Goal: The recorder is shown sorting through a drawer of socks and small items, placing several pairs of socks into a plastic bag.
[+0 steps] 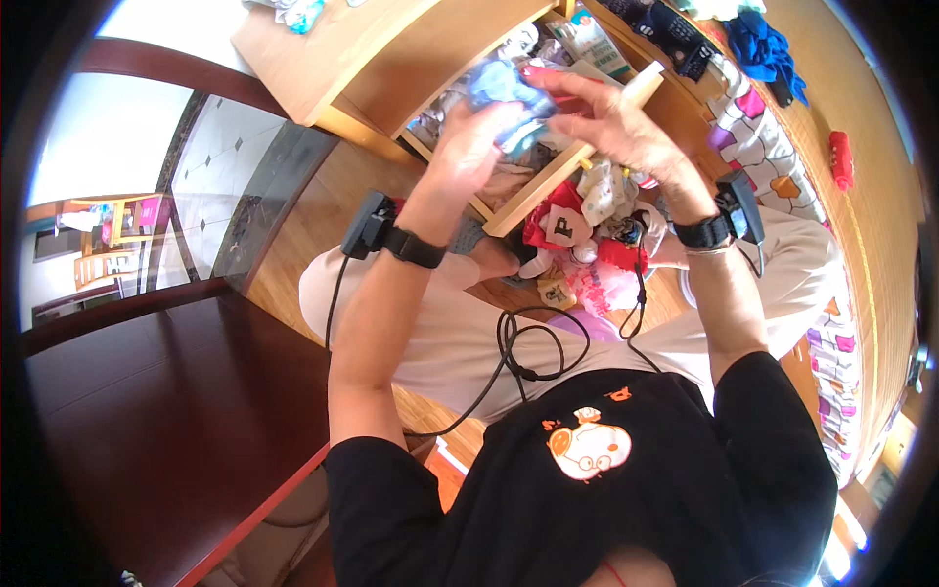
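Blurred by motion, a bundle of blue cloth (506,84) is in my left hand (469,147), above an open wooden drawer (539,189). My right hand (623,125) reaches to the bundle's right side with finger and thumb spread; whether it grips the cloth cannot be made out. Under both hands, the drawer is filled with crumpled cloth items and a printed packet (598,45). In front of the drawer lies a pile of small garments, among them a red and white piece with a letter (565,226) and a pink frilly piece (594,282).
A wooden cabinet (381,66) stands behind the drawer. To the right is a bed (873,242) with blue clothing (763,51) and a red rolled object (841,161). A dark red table (183,411) is at left. A black cable (506,345) loops across my lap.
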`<action>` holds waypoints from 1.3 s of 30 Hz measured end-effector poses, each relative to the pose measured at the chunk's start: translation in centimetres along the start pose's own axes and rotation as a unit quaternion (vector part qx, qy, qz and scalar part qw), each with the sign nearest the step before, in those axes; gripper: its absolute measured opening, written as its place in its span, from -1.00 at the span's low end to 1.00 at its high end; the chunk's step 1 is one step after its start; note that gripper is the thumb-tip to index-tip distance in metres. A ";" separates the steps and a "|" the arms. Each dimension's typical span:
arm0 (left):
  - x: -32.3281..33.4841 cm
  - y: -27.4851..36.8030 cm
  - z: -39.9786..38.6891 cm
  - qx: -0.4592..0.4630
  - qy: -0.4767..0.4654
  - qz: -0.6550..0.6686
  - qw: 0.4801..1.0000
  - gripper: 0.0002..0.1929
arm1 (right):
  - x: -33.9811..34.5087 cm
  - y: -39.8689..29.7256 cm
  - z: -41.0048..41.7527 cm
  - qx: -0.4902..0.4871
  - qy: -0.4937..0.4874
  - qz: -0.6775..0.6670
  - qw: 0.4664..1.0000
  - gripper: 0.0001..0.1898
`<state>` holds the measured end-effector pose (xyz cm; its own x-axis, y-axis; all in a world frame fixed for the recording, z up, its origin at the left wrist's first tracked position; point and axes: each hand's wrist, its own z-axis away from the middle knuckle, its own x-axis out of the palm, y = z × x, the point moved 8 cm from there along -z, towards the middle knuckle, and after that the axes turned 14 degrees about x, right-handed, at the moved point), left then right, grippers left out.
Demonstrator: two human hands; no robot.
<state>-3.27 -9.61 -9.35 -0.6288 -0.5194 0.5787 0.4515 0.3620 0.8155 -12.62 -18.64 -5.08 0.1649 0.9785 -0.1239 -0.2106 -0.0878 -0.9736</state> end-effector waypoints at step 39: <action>1.1 -0.2 1.1 -0.063 -0.081 -0.143 0.984 -0.68 | -12.9 15.3 7.2 0.234 0.103 0.013 0.967 -0.80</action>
<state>-4.78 -9.40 -8.87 -0.8294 -0.4530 0.3269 0.3099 0.1139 0.9439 -24.88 -31.26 -16.98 0.3310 0.9152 -0.2298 -0.6221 0.0286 -0.7824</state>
